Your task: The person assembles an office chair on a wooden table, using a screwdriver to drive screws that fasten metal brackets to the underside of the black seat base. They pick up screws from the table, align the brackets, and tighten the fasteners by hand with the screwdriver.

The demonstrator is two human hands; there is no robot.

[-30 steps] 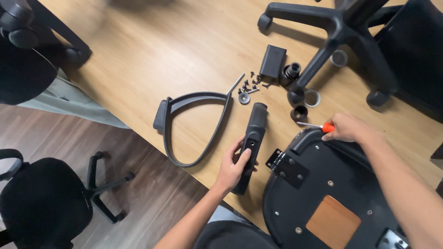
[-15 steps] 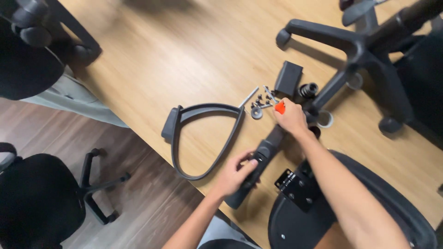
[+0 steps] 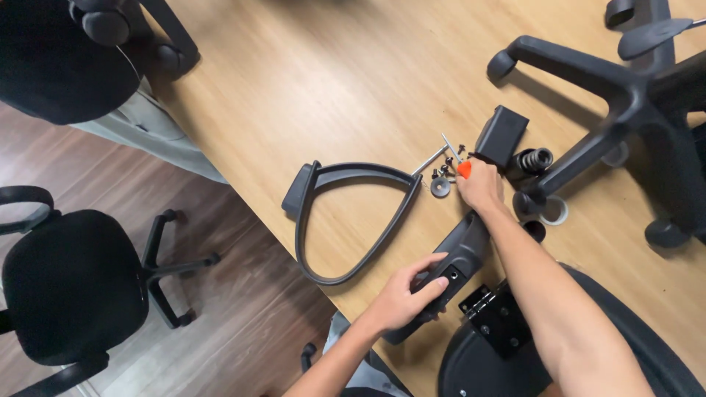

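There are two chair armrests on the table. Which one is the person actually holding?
The nearer armrest, beside the seat: the left hand grips its lower end. The other, looped armrest lies untouched, farther left on the table.

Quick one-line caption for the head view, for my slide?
Left hand grips a black plastic armrest bracket while the right hand, holding an orange-handled tool, reaches small dark screws on a wooden table.

right hand (image 3: 482,187): moved from seat edge to small screws (image 3: 443,170) | screwdriver (image 3: 457,163) carried along
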